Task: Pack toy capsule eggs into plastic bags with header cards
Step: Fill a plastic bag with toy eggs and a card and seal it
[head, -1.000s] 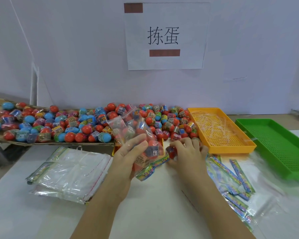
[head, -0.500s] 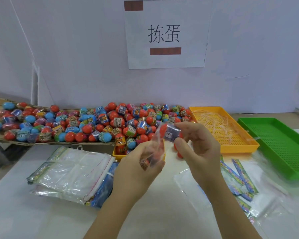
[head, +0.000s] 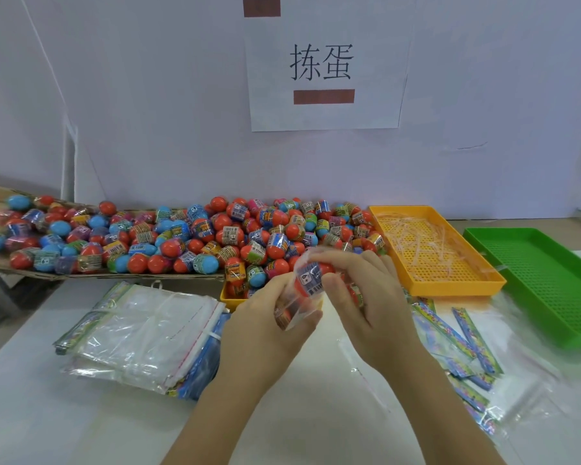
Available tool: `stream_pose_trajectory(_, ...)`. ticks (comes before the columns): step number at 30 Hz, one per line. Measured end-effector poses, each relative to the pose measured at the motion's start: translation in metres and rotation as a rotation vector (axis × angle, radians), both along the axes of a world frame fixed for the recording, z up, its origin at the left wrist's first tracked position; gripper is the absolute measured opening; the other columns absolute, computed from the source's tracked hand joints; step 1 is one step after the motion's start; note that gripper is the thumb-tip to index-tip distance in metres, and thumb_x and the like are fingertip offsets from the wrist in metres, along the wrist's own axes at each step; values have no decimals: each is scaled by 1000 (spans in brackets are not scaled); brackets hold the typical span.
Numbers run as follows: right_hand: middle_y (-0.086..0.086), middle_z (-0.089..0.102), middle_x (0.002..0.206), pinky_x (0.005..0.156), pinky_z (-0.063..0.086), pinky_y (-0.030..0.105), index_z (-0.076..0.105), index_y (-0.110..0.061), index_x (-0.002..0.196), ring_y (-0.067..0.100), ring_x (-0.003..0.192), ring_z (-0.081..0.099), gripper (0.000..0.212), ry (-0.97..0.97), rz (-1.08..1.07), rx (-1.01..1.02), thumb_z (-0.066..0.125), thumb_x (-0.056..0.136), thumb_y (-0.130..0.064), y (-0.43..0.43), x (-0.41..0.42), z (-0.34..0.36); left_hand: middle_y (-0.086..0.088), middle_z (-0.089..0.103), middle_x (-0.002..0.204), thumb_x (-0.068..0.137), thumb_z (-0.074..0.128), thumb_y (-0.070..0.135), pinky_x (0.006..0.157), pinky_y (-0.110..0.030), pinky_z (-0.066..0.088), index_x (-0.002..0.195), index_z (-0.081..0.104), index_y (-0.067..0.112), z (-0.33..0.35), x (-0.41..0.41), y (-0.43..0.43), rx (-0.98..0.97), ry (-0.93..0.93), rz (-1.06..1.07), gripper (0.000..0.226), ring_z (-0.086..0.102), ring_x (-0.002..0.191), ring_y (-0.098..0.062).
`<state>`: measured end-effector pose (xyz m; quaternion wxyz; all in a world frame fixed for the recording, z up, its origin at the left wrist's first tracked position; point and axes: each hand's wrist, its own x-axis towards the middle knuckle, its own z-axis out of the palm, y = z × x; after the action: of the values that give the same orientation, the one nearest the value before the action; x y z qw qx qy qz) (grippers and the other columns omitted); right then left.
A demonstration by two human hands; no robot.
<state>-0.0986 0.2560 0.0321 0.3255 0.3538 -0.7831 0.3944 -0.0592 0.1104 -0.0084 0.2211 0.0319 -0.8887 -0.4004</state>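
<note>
Above mid-table (head: pixel 47 414), both hands meet, raised off the surface. Left hand (head: pixel 269 327): fingers curled round a clear bag (head: pixel 297 313), thumb on the plastic. Some labelled contents are already inside, low in the bag. Right hand (head: pixel 369 307): thumb and fingers pinch a red egg (head: pixel 311 280) with a "6+" label, at the bag's mouth. Plastic wraps part of it; can't tell how far in it sits.

Behind the hands: egg pile (head: pixel 182 239), red and blue, spread along the wall on cardboard (head: pixel 0 263), spilling into a small yellow tray (head: pixel 227 295). Left of the hands: bag stack (head: pixel 141 333), flat. Right: orange tray (head: pixel 450 276) holding thin clear strips, green tray (head: pixel 550 297) beside it. Header cards (head: pixel 463 333) lie scattered in front of the orange tray, among loose plastic. Paper sign (head: pixel 322 62) on the wall.
</note>
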Motion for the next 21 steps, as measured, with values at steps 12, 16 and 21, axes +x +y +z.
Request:
stream_pose_trajectory(12,-21,60,91,79,30,28,61,-35,115,0,85,45,29,-63,66,21,48,90,-33,-3,2,-2,45,59,95,55,52,85,67,-2,48,97,50,67,13,6,3,192,18,-160,46,56,97,19)
stream_pose_trajectory(16,-18,65,100,81,37,34,55,-38,126,11,88,55,35,-132,211,-177,45,93,-31,1,3,-3,30,68,96,57,71,67,65,-14,55,99,61,57,17,6,3,443,-25,-170,45,67,89,5)
stream_pose_trajectory(21,0,65,93,74,45,23,61,-28,110,14,86,58,26,-188,149,-694,49,88,-20,8,-4,2,1,76,96,49,77,49,66,-30,60,102,65,25,25,4,-2,928,-76,-183,59,74,82,-18)
